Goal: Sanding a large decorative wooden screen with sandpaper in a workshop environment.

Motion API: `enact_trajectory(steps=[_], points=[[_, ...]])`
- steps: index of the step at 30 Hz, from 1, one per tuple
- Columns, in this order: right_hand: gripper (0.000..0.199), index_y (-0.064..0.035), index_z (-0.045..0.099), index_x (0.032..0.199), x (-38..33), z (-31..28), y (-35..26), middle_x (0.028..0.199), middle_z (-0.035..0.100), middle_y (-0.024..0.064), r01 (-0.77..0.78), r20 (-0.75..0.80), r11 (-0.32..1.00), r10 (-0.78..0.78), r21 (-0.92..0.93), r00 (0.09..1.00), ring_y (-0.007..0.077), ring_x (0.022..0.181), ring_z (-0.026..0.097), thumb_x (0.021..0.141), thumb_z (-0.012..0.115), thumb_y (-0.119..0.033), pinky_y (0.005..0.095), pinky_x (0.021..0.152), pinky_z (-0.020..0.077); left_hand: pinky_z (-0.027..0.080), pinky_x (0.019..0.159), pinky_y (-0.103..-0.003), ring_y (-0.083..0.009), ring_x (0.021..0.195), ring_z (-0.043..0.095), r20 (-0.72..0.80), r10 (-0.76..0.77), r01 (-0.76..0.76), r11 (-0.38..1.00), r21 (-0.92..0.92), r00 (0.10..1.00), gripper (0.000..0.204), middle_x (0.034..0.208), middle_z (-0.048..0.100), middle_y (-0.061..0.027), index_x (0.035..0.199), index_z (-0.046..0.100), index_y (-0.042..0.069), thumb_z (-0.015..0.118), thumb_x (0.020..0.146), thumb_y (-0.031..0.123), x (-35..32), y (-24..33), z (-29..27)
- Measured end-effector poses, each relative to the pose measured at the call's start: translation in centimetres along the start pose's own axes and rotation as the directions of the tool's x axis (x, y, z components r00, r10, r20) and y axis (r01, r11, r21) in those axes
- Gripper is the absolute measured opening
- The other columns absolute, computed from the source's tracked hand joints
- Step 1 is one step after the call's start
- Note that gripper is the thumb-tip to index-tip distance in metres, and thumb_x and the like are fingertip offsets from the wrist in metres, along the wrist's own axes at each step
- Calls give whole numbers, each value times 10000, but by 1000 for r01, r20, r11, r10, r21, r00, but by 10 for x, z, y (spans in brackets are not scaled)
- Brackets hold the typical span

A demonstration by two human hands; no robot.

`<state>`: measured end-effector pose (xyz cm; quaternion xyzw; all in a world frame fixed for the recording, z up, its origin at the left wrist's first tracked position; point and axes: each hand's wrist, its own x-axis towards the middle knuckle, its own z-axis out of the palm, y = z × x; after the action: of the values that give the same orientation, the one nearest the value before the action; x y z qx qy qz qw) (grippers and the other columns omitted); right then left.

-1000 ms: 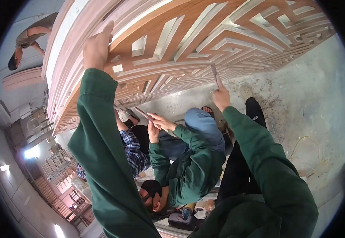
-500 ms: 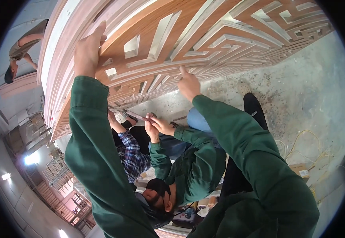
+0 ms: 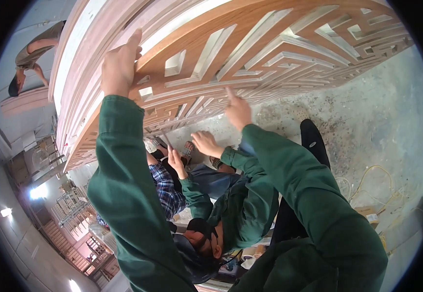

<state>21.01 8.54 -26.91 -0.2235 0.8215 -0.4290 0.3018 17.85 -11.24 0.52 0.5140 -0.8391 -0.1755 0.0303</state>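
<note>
A large brown wooden lattice panel (image 3: 250,36), cut through with angular openings, stands on edge before me. My left hand (image 3: 118,68) is closed over its upper edge, with fingertips partly hidden. Lower down, my right hand (image 3: 238,111) is at the panel's face with its index finger stretched out and the other fingers curled. It appears to hold nothing; whether the fingertip touches the wood I cannot tell. Beside my arms sits a co-worker in green (image 3: 245,209), with a thin, stick-like tool (image 3: 166,141) in one hand and the other hand raised apart from it.
More pale, pinkish panels (image 3: 82,53) stack behind the lattice. Another person in a plaid shirt (image 3: 166,192) sits close to the green-clad co-worker. At the far left someone bends over boards (image 3: 26,100). A yellow cable (image 3: 367,173) lies on the stained concrete floor (image 3: 367,107).
The panel and both my hands sit slightly farther right in view. My right index finger points out more plainly. The co-worker's hands, earlier together at the stick-like tool, are now apart.
</note>
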Motion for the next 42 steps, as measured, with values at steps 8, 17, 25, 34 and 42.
enact_trajectory(steps=[8,17,25,34,42], points=[[573,-110,381,1273,21,-21,64,671,561,246,-225,-290,973,231,54,929,422,664,549,706,462,-87,506,596,411,377,835,-355,-255,923,567,23,1,-2,999,39,1000,605,904,646,-66,907,667,67,473,701,601,2,10,9],[551,-175,398,1265,11,-20,34,716,571,237,-119,-140,993,117,-7,983,417,702,547,725,443,-77,496,621,410,376,842,-379,-280,941,557,-6,-38,38,997,60,999,561,911,638,-87,894,668,105,430,735,588,-3,6,-1],[591,-95,344,1295,12,-4,33,744,568,263,-142,-58,990,142,5,988,421,716,546,714,438,-47,488,644,416,370,841,-383,-275,925,559,-11,-94,94,993,77,996,562,873,637,-87,855,666,102,427,729,595,-10,12,4],[680,-219,280,1337,20,-61,97,679,566,239,-81,-147,981,55,-177,988,397,656,556,702,490,-94,485,592,430,369,873,-390,-298,984,549,-34,-72,75,994,76,997,565,974,626,-114,879,669,105,414,738,590,-6,18,6],[756,-261,204,1368,-8,-142,59,1053,555,187,169,134,636,-103,-753,986,350,708,585,706,541,-119,422,576,501,413,825,-367,-299,960,568,12,-101,100,991,93,995,603,994,621,-134,903,664,76,417,728,598,-13,12,-1]])
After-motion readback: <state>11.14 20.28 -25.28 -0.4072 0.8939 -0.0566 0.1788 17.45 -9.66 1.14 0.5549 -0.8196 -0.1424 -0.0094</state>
